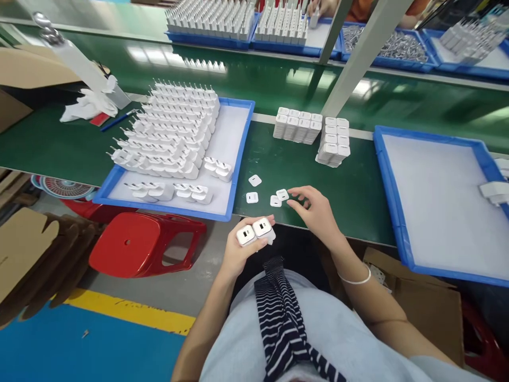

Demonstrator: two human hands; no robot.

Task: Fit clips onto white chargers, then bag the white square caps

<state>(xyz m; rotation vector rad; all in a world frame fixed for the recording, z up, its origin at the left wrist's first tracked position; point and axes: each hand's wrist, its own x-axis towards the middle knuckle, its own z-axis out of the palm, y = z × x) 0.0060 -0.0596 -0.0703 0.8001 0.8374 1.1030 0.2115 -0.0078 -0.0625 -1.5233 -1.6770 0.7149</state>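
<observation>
Two white charger bodies [254, 232] with dark ports on their top faces sit side by side in my left hand [234, 249], its fingers and thumb wrapped round them. My right hand [316, 209] is at the table's front edge, index finger and thumb curved at the right edge of a small white cover plate [282, 194]. That plate overlaps another cover plate [275, 201]. Just left of them lie two more loose plates, an upper one [255, 180] and a lower one [252, 197]. How firmly my right fingertips grip is hard to see.
At left, a blue-rimmed tray [240, 132] holds rows of white chargers [167, 127] with metal pins. Stacked cover plates [298, 126] stand at the back, beside a second stack [334, 140] by a metal post [361, 58]. Another blue-rimmed tray [437, 201] is at right. A red stool [127, 244] stands left.
</observation>
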